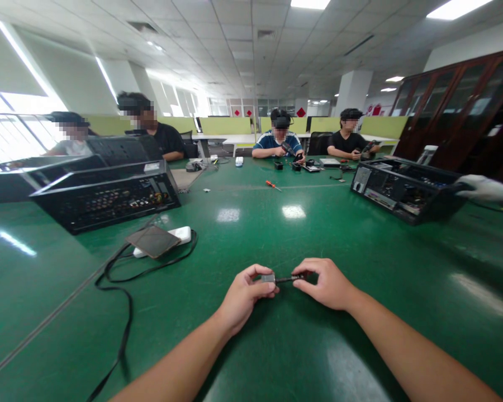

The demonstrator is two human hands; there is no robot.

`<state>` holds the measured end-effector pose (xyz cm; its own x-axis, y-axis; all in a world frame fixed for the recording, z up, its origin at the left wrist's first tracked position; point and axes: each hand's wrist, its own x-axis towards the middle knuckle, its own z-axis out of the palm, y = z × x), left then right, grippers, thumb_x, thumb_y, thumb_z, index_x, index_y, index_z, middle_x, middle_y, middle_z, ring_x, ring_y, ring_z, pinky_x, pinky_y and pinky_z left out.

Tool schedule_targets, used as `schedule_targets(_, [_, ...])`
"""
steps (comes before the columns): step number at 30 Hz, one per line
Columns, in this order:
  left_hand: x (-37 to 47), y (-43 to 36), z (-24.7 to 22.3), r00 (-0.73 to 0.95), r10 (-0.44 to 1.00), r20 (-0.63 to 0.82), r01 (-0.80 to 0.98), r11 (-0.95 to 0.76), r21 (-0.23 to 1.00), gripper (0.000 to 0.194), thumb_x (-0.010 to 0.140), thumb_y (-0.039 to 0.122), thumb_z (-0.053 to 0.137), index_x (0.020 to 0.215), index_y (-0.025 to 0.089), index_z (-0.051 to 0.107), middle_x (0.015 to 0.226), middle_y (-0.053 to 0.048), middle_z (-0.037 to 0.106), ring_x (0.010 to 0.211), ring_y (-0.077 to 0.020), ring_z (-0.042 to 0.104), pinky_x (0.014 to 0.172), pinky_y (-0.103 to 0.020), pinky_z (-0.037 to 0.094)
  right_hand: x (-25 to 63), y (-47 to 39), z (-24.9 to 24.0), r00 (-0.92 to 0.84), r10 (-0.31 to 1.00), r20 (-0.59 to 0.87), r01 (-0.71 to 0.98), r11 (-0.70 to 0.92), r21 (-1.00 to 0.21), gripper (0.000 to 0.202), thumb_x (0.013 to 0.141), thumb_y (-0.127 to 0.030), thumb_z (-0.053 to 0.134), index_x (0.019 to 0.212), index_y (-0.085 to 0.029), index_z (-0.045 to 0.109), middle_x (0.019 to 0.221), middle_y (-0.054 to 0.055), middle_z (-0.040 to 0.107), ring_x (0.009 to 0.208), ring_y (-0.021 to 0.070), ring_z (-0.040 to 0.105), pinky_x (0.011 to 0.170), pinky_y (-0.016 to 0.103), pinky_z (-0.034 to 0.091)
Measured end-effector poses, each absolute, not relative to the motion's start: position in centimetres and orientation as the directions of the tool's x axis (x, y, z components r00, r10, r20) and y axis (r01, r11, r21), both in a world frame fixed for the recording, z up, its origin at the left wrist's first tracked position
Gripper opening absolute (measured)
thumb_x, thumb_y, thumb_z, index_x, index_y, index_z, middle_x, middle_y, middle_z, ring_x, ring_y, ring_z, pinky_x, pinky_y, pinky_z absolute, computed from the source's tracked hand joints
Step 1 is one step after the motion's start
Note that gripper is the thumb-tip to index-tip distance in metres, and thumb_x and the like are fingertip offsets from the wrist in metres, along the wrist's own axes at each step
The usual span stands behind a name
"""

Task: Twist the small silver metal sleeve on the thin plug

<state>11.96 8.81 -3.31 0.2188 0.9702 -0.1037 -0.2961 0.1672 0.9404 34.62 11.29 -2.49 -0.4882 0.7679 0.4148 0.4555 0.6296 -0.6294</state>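
Observation:
A small grey block-like piece [268, 278] is pinched between the thumb and fingers of my left hand [245, 293]. From its right side a thin dark rod [284, 279] runs across to my right hand [327, 283], whose thumb and fingertips close on its dark end. Both hands are just above the green table [251, 240], near the middle. The fingers partly hide both ends, so the exact kind of part cannot be made out.
Black computer cases [109, 195] [402, 187] stand at left and right; a gloved hand touches the right one. A white power strip [183, 234], dark plate [153, 241] and black cable [129, 312] lie left. Beyond is an orange screwdriver [271, 185]. Several people sit across.

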Motion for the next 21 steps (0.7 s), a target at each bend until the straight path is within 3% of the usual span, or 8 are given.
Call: schedule_targets(21, [11.95,8.78,-3.06,0.202,0.973,-0.113,-0.325,0.176,0.929,0.031,0.064,0.013,0.080,0.090,0.014,0.062,0.077,-0.004,0.068,0.068,-0.0183,0.068,0.062,-0.024,0.049,34.80,11.33,-2.13,-0.485,0.776,0.404,0.468,0.620,-0.629,0.013,0.081,-0.025,0.067,0.090,-0.020,0.073,0.082,0.004,0.072,0.075,0.0172,0.065,0.072,0.028,0.050])
